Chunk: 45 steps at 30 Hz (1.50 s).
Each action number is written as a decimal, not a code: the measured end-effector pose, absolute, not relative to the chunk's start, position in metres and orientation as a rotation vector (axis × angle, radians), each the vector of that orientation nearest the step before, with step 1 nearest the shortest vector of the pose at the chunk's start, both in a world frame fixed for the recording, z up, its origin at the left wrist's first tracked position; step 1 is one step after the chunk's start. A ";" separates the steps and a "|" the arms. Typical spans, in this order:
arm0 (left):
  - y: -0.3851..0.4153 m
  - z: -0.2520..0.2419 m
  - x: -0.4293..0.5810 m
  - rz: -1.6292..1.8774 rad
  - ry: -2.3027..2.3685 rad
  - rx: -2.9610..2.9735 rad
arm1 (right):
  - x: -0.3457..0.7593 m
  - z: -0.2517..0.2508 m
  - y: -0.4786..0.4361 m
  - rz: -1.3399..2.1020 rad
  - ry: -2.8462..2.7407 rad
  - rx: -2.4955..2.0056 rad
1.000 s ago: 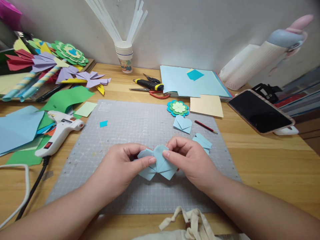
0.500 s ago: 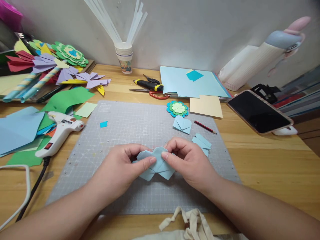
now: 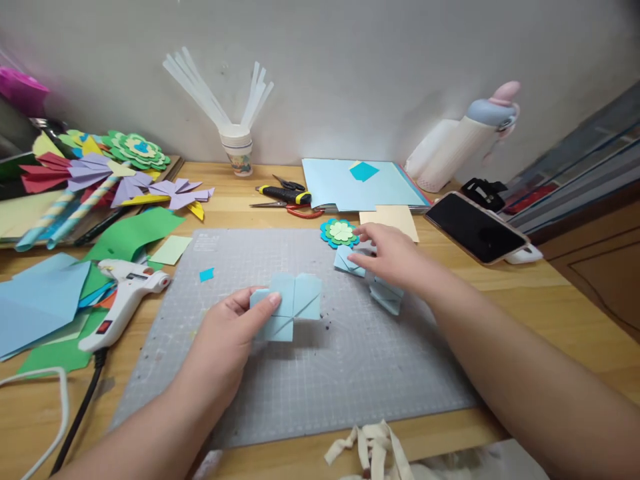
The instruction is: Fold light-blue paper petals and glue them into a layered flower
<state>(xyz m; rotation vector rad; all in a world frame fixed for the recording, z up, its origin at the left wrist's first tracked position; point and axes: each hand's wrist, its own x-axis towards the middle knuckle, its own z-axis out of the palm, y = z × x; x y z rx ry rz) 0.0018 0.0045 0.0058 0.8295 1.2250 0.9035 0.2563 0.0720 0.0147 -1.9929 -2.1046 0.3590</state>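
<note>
Moved off the folded light-blue paper (image 3: 306, 297), the right hand (image 3: 386, 250) is now farther and to the right. Near, the left hand (image 3: 227, 333) pinches that paper above the grey mat (image 3: 290, 400). Beyond, the right hand's fingers are parted at a folded blue piece (image 3: 343, 259), contact unclear, near a layered paper flower (image 3: 339, 233).

Soft diffuse light, faint shadows; edges stretched

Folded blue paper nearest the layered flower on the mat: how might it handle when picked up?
The folded blue paper looks thin, so probably light. Its creased layers should feel fairly stiff, but might spring open. Its flattish shape would likely slide, not roll.
</note>
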 end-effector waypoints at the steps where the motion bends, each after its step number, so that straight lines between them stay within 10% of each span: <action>1: 0.005 0.006 0.002 0.906 1.216 0.796 | 0.255 0.010 0.077 0.366 -2.114 -2.018; 45: 0.005 0.009 0.003 1.071 1.169 0.631 | 0.174 -0.005 -0.003 1.439 -1.299 -1.141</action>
